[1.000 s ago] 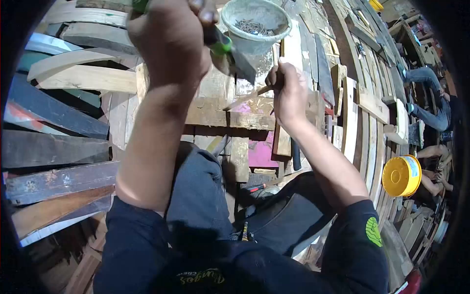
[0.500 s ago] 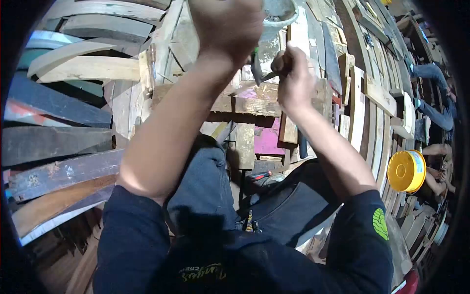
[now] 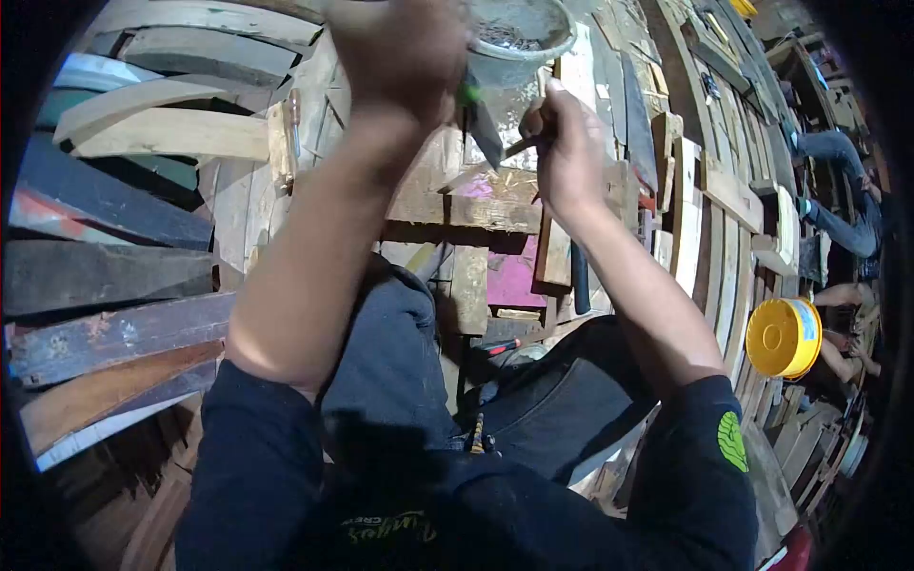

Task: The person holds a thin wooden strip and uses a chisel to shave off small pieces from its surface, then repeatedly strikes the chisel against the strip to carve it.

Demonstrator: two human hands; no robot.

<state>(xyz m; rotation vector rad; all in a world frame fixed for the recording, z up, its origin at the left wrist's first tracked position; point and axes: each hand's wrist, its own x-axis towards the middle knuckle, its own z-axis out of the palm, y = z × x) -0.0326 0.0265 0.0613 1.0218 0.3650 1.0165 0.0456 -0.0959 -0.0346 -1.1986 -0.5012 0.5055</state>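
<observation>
Leftward by a little, the left hand (image 3: pixel 405 57) has drawn across since half a second ago, and I now see more of the pail's mouth behind it. At the far left I have long curved planks (image 3: pixel 114 152) stacked side by side. Next comes the left hand, blurred on my feed, clenched round a handle I can barely see; a broad blade (image 3: pixel 484 131) with a green part at its base slants down and right from the fist. Beyond it stands the pail (image 3: pixel 509 70), holding thin dark pieces. Between the two hands lies the stick (image 3: pixel 519 147), its free end pointing left and nearer me, above a timber block (image 3: pixel 476 211). Where blade and stick cross, I cannot tell whether they touch. Just to the right, the right hand (image 3: pixel 568 143) grasps the stick's other end, thumb uppermost. Well apart on the right I see a yellow bucket (image 3: pixel 771 338) and a person's jeans (image 3: pixel 847 152).
</observation>
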